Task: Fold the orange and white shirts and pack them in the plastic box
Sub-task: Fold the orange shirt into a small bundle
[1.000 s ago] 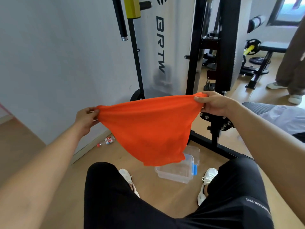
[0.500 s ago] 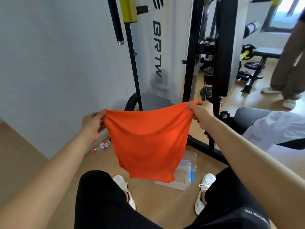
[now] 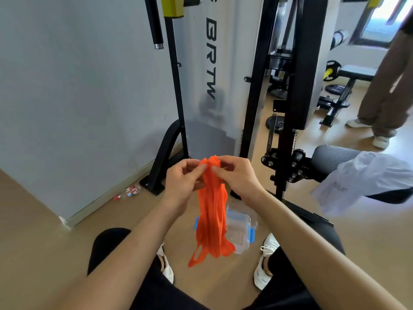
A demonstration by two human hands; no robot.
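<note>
half a second ago the orange shirt (image 3: 212, 211) hung spread wide between two parted hands; now the hands have come together and the cloth hangs as one narrow bunched strip — a fold in half across its width, by the look of it, though loose and uneven. the left hand (image 3: 185, 182) and right hand (image 3: 239, 177) meet at the top edge, thumbs and fingertips (image 3: 204, 167) pinching the gathered corners between them. the shirt drops straight below the fingers, its tail hanging in front of the box (image 3: 240, 229), which sits open on the floor between the shoes. the white shirt (image 3: 362, 182) lies at the right, unfolded (draped over a padded seat).
</note>
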